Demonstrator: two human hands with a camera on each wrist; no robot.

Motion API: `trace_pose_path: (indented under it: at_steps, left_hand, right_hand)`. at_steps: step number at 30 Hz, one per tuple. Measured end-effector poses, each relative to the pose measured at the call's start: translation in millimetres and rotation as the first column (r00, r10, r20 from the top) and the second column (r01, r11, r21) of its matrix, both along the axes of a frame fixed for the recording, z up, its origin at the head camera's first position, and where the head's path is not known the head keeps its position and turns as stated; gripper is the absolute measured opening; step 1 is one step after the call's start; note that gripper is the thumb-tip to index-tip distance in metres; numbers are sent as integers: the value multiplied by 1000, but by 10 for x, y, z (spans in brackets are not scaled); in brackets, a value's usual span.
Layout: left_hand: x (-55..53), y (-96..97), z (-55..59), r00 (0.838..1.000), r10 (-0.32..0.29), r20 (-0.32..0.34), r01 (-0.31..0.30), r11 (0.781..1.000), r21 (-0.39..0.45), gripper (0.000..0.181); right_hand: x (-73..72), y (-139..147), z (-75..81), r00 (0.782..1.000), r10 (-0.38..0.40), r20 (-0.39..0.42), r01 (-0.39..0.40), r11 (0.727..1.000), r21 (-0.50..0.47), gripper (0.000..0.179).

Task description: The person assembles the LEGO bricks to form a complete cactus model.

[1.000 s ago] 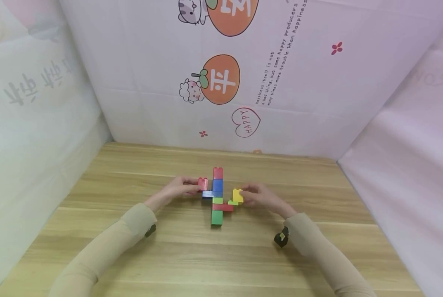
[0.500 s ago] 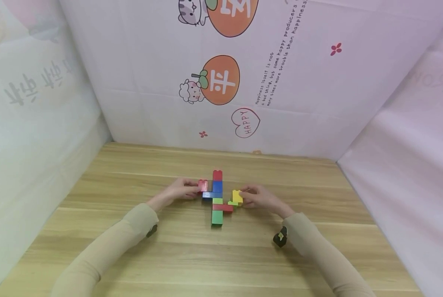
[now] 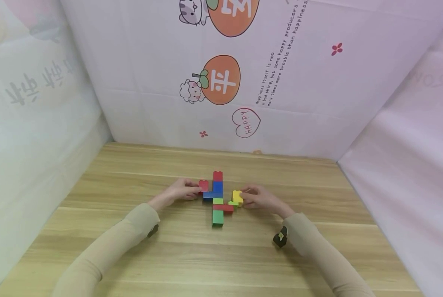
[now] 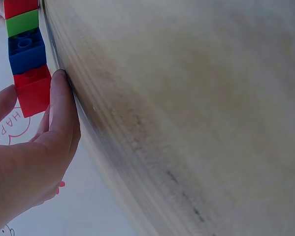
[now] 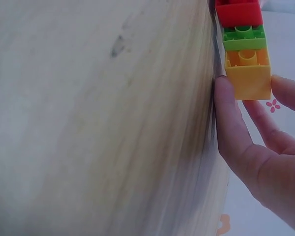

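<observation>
A figure of joined toy building blocks is between my two hands in the head view. Its column has a red block (image 3: pixel 218 176) at the far end, a blue block (image 3: pixel 217 187), a light green block (image 3: pixel 218 201) and a green block (image 3: pixel 218 217) nearest me. My left hand (image 3: pixel 182 189) pinches a red side block (image 4: pixel 34 93), which joins the column through a flat blue block (image 3: pixel 212 195). With thumb and fingers, my right hand (image 3: pixel 258 196) pinches a yellow block (image 5: pixel 248 81). A thin light green block (image 5: pixel 244 37) and a red block (image 3: pixel 227 208) link it to the column.
The figure is on a wood-grain table (image 3: pixel 191 260). Behind the table rises a white printed cloth (image 3: pixel 150 103), with more pale cloth on both sides. A dark band (image 3: pixel 280 237) with a light mark sits at the right sleeve's cuff.
The figure's far end has come slightly lower in the head view, and the left side's red block has shifted a little the same way. Both hands keep their grip.
</observation>
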State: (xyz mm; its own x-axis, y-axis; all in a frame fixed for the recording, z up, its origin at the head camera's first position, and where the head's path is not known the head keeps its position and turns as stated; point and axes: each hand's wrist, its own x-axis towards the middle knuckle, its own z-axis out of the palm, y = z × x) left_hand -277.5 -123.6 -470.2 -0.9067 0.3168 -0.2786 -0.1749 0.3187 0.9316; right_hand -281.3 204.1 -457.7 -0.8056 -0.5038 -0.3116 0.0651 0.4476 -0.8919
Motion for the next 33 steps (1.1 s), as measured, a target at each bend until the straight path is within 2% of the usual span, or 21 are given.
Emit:
trace_pose_path:
  at_steps: [12,18,27,33]
  left_hand:
    - [7,6,8,1000,10,-6,-10,1000,0,44]
    - [-3,-5,11,1000,-1,-6,1,999,-41,44]
    - [4,-6,88,1000,-5,13,7,996,-92,44]
    - [22,-12,122,999,-30,-16,28,990,-140,33]
  right_hand:
    - [14,-2,-5,1000,-14,1,14,1000,7,41]
    - [28,-23,9,1000,-13,-8,14,999,31,38]
    - [24,-19,5,999,-18,-45,22,996,87,39]
    - [18,-21,-1,997,-15,-70,24,993,120,39]
